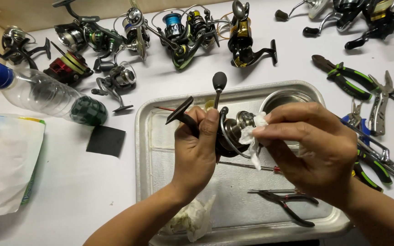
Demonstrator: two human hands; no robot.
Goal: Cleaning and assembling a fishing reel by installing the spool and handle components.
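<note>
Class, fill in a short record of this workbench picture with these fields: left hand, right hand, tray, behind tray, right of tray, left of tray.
left hand: left hand grips a fishing reel over the tray
right hand: right hand presses a white tissue to the reel
tray: metal tray holds pliers, a round tin and a crumpled wipe
behind tray: row of reels
right of tray: green-handled cutters
left of tray: plastic bottle, black square

Left hand (200, 150) gripped a spinning reel (230, 130) over the metal tray (144, 150), right hand (313, 148) pressed white tissue (254, 136) against its spool, needle-nose pliers (288, 205) below.
</note>
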